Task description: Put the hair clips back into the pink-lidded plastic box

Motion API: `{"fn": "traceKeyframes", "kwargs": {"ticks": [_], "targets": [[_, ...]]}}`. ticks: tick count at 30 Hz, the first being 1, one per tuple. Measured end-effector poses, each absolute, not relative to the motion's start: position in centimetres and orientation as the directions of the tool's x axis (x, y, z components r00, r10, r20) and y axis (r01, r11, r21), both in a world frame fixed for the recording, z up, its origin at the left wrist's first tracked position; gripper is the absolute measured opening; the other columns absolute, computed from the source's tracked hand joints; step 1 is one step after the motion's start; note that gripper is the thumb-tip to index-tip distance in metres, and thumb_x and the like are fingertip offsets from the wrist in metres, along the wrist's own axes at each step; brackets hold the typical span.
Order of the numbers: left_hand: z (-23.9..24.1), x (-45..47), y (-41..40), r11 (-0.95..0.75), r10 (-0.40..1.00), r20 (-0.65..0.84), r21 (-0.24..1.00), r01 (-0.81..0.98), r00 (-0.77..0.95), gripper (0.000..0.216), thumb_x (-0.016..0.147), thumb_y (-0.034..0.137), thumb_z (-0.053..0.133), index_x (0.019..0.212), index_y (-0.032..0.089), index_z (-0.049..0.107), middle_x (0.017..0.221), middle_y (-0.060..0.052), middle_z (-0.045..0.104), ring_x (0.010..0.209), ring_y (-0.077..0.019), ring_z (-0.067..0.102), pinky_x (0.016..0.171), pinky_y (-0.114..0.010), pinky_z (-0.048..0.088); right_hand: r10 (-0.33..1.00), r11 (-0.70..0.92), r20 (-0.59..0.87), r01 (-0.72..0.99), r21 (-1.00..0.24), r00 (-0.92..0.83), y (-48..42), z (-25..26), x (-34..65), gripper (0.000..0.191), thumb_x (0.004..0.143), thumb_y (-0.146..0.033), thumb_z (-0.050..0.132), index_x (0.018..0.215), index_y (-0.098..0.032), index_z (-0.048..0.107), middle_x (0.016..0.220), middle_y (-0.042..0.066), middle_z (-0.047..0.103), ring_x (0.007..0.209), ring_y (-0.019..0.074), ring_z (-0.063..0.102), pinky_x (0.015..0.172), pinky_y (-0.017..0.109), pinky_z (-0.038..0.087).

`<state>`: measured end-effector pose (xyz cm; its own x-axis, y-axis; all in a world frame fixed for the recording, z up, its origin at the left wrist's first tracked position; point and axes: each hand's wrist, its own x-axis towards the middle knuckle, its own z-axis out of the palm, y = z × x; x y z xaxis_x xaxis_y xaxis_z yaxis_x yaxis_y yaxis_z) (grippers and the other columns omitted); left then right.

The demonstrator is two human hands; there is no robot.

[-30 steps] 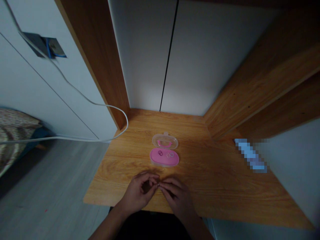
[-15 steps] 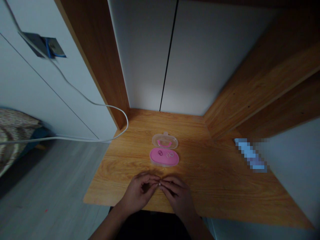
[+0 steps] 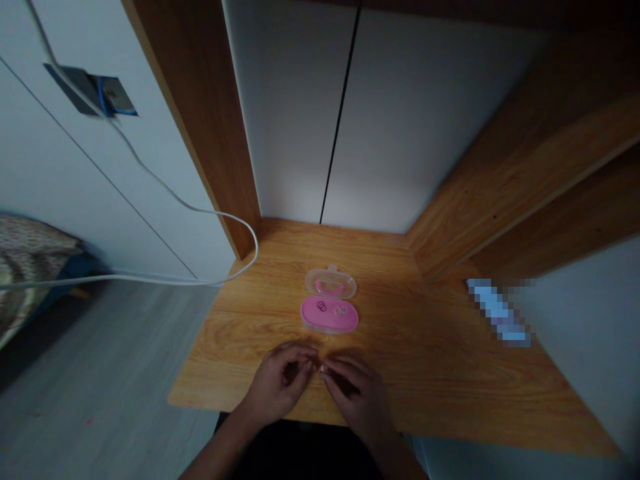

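Note:
My left hand (image 3: 277, 387) and my right hand (image 3: 355, 397) rest near the front edge of a wooden desk (image 3: 430, 360), fingertips pinched together and meeting in the middle. Something tiny and pale sits between the fingertips; I cannot make out what it is. Just beyond the hands lies an open pink oval case (image 3: 329, 314) with its clear lid (image 3: 331, 283) folded back. A few small rings lie in the pink tray, and a pink curved piece sits in the lid.
A white cable (image 3: 200, 210) hangs from a wall socket (image 3: 93, 97) at upper left and drapes past the desk's left corner. Wooden panels wall in the desk on both sides, white panels behind. A blurred pale strip (image 3: 497, 313) lies at right.
The hands stay pinched together in nearly the same spot, the fingertips shifting slightly. The view has shifted a little.

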<state>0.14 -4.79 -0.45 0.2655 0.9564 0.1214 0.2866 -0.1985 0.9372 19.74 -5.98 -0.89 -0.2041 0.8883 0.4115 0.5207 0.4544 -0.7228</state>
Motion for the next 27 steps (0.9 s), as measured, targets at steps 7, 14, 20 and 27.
{"fn": "traceKeyframes", "kwargs": {"ticks": [7, 14, 20, 27], "targets": [[-0.7, 0.2, -4.4, -0.160, 0.981, 0.134, 0.967, 0.199, 0.139, 0.016, 0.094, 0.022, 0.053, 0.102, 0.017, 0.066, 0.080, -0.004, 0.072, 0.073, -0.0163, 0.069, 0.070, -0.025, 0.054, 0.817, 0.547, 0.526, 0.602, -0.581, -0.235, -4.7, 1.8, 20.0, 0.018, 0.086, -0.022, 0.070, 0.103, -0.028, 0.071, 0.091, 0.003, 0.078, 0.083, 0.0214, 0.073, 0.079, 0.036, 0.061], [-0.8, 0.3, -4.0, -0.158, 0.984, 0.145, 0.978, 0.138, 0.099, 0.015, 0.093, 0.023, 0.053, 0.099, 0.016, 0.065, 0.079, -0.005, 0.072, 0.071, -0.0162, 0.069, 0.068, -0.025, 0.054, 0.805, 0.571, 0.478, 0.675, -0.467, -0.350, 1.1, 6.3, 19.2, 0.030, 0.088, -0.025, 0.068, 0.118, -0.025, 0.066, 0.104, 0.006, 0.077, 0.092, 0.0234, 0.071, 0.089, 0.042, 0.056], [-0.8, 0.2, -4.0, -0.157, 0.985, 0.148, 0.981, 0.112, 0.086, 0.014, 0.094, 0.023, 0.053, 0.101, 0.016, 0.063, 0.077, -0.004, 0.071, 0.069, -0.0154, 0.068, 0.066, -0.025, 0.053, 0.796, 0.597, 0.364, 0.726, -0.342, -0.483, 3.9, 6.2, 17.7, 0.035, 0.087, -0.021, 0.067, 0.122, -0.023, 0.066, 0.119, 0.010, 0.073, 0.112, 0.0288, 0.066, 0.104, 0.054, 0.047], [-0.8, 0.1, -4.0, -0.146, 0.988, 0.139, 0.984, 0.101, 0.073, 0.015, 0.094, 0.023, 0.053, 0.101, 0.016, 0.063, 0.077, -0.004, 0.071, 0.067, -0.0152, 0.068, 0.062, -0.024, 0.052, 0.784, 0.614, 0.374, 0.710, -0.345, -0.496, 4.2, 5.6, 17.9, 0.033, 0.087, -0.024, 0.068, 0.120, -0.025, 0.067, 0.120, 0.008, 0.072, 0.110, 0.0275, 0.067, 0.103, 0.052, 0.048]]}}
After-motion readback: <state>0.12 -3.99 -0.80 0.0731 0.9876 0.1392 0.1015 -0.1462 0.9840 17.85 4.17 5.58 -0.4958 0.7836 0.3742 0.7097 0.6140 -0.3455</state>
